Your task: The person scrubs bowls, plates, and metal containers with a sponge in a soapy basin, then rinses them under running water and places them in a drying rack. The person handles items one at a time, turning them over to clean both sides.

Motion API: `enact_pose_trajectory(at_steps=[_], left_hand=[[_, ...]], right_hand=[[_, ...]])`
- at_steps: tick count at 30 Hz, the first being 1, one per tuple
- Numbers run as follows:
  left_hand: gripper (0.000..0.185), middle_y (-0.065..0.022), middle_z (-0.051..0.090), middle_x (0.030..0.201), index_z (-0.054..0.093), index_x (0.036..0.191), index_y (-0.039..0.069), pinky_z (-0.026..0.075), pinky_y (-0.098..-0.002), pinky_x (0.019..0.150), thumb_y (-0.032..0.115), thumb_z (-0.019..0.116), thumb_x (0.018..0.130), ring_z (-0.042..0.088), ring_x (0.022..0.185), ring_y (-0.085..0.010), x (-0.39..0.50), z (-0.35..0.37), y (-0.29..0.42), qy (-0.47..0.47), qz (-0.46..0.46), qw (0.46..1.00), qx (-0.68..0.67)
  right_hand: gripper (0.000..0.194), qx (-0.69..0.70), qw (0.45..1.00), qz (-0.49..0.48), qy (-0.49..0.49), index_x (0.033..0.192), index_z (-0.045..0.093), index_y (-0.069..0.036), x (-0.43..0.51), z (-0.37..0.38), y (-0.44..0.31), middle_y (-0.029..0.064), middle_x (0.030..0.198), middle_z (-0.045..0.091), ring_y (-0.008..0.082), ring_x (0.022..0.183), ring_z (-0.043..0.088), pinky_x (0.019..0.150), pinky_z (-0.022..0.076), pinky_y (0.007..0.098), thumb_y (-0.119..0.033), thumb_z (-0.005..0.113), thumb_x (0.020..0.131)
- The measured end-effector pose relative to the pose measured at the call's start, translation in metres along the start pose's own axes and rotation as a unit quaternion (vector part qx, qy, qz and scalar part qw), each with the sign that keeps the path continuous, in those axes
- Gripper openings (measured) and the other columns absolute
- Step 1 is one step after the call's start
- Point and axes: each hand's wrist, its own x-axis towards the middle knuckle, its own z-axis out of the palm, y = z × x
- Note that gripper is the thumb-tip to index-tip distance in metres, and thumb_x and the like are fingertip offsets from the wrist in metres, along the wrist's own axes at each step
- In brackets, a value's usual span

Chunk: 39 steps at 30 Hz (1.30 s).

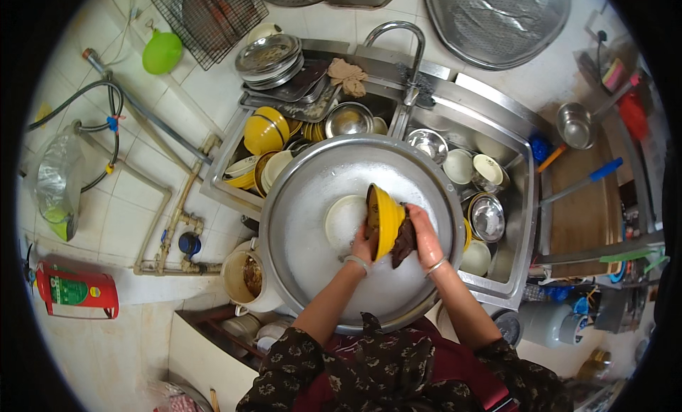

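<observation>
Over a big round metal basin [298,273] of sudsy water, my left hand [364,248] grips a yellow bowl [391,225] by its rim. The bowl is tipped on its side, its dark-patterned inside facing left. My right hand [423,236] presses a dark brown cloth [405,241] against the bowl's outside near its base. A white dish [341,220] lies in the water just left of the bowl. Part of my left hand's fingers is hidden by the bowl.
Behind the basin, the left sink holds yellow bowls [266,129] and stacked metal plates [269,60]. The right sink [511,220] holds metal and white bowls [458,166]. A curved faucet [418,44] stands between them. A scrap-filled bucket [234,279] touches the basin's left side.
</observation>
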Motion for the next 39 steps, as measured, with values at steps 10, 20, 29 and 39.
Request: enact_pose_trajectory(at_steps=[10, 20, 29, 39], left_hand=[[0.035, -0.0266, 0.060, 0.112, 0.053, 0.121, -0.002, 0.046, -0.0474, 0.089, 0.019, 0.050, 0.093, 0.056, 0.104, -0.0425, -0.025, 0.036, 0.031, 0.149, 0.062, 0.788, 0.595], [0.052, -0.0186, 0.054, 0.129, 0.049, 0.131, 0.005, 0.042, -0.0456, 0.097, 0.024, 0.066, 0.085, 0.053, 0.117, -0.0344, -0.061, 0.019, 0.148, 0.298, 0.158, 0.656, 0.675], [0.047, -0.0227, 0.052, 0.127, 0.049, 0.133, 0.008, 0.047, -0.0457, 0.094, 0.005, 0.052, 0.087, 0.059, 0.104, -0.0397, -0.059, -0.013, 0.145, 0.251, 0.220, 0.657, 0.676], [0.041, -0.0206, 0.048, 0.120, 0.056, 0.118, 0.006, 0.044, -0.0414, 0.094, -0.007, 0.045, 0.081, 0.051, 0.110, -0.0379, -0.086, 0.025, 0.199, 0.221, 0.405, 0.632, 0.623]], right_hand=[[0.086, -0.654, 0.755, -0.001, -0.049, 0.148, 0.022, -0.004, -0.018, 0.023, -0.066, 0.0319, 0.136, 0.043, 0.0391, 0.129, 0.044, 0.102, 0.0390, 0.0488, -0.045, 0.060, 0.082], [0.066, -0.456, 0.690, -0.544, 0.145, 0.135, 0.051, -0.006, 0.014, -0.067, -0.093, 0.0183, 0.136, 0.052, 0.0336, 0.126, 0.050, 0.106, 0.0383, 0.0383, 0.018, 0.042, 0.075], [0.029, -0.480, 0.737, -0.453, 0.147, 0.117, 0.060, 0.000, 0.049, -0.079, -0.086, 0.0184, 0.114, 0.063, 0.0354, 0.106, 0.060, 0.091, 0.0470, 0.0410, -0.004, 0.053, 0.090], [0.086, -0.767, 0.583, -0.018, -0.268, 0.136, 0.035, 0.002, 0.039, 0.011, 0.045, 0.0302, 0.123, 0.052, 0.0418, 0.115, 0.054, 0.098, 0.0450, 0.0441, -0.038, 0.074, 0.071]])
